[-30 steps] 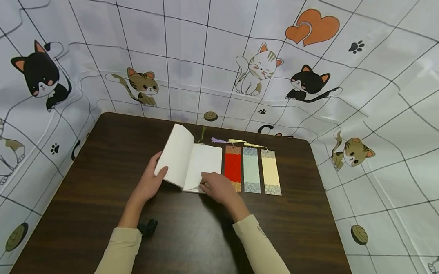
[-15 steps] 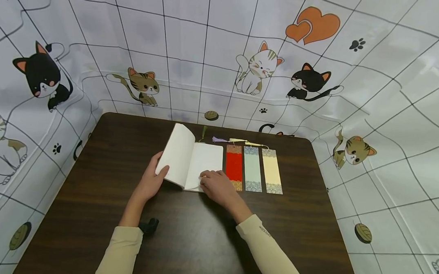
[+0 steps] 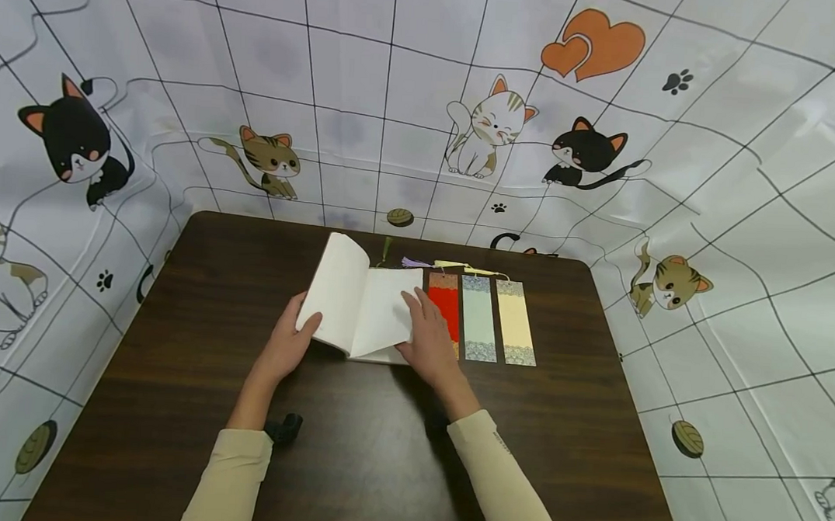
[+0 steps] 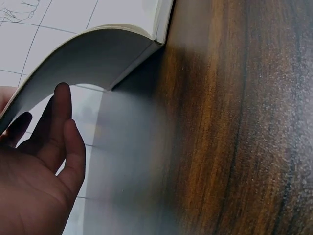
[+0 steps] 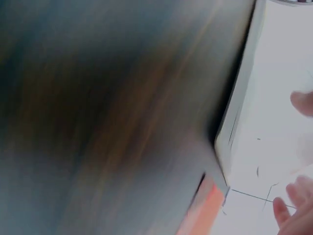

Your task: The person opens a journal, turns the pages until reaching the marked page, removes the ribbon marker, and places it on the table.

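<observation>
An open notebook (image 3: 339, 288) with blank white pages lies on the table, its left part raised and bowed. My left hand (image 3: 291, 337) grips that left part, thumb on the page side and fingers behind it. In the left wrist view, the hand (image 4: 44, 166) is under the curved grey underside (image 4: 93, 54). My right hand (image 3: 431, 343) is at the notebook's right edge, fingers extended over the right page (image 3: 387, 310) and thumb by its lifted lower corner. The right wrist view shows the thumb (image 5: 302, 103) and fingers apart beside the white page. A red bookmark (image 3: 447, 301) is partly hidden behind the right hand.
Right of the notebook lie a pale green bookmark (image 3: 479, 318) and a cream bookmark (image 3: 516, 323), with tassels (image 3: 452, 266) at the top. A green tassel (image 3: 386, 250) shows above the notebook. The dark wooden table (image 3: 556, 445) meets a cat-patterned curtain (image 3: 355, 87) behind.
My right hand has gone from curled fingers on the lower right page to extended fingers at its right edge; the page's lower corner has lifted. The left hand holds as before.
</observation>
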The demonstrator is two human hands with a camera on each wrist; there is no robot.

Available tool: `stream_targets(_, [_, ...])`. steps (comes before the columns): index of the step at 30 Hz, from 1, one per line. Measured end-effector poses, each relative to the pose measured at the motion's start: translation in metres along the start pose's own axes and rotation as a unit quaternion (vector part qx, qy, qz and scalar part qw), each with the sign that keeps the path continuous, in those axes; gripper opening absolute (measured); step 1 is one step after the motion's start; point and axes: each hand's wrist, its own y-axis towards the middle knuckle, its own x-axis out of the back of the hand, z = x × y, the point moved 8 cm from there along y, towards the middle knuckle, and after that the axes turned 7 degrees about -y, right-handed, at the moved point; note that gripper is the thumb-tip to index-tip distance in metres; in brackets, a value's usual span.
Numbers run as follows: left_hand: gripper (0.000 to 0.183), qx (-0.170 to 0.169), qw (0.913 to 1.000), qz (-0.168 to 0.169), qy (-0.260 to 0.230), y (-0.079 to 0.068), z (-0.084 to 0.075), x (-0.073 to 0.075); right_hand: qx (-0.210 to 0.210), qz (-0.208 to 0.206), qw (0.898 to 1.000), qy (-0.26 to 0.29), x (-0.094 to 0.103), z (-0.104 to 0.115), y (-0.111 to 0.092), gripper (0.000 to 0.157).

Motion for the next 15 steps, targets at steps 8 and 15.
stream_targets(8, [0.068,0.003,0.9994,-0.014,0.030,0.007,0.022,0.005,-0.120,0.017,0.960,0.253,-0.028,0.009,-0.002,0.083])
stream_targets(15, [0.067,0.004,0.9994,-0.016,0.030,0.006,0.024,0.004,-0.052,0.080,0.948,0.303,-0.050,0.051,-0.008,0.065])
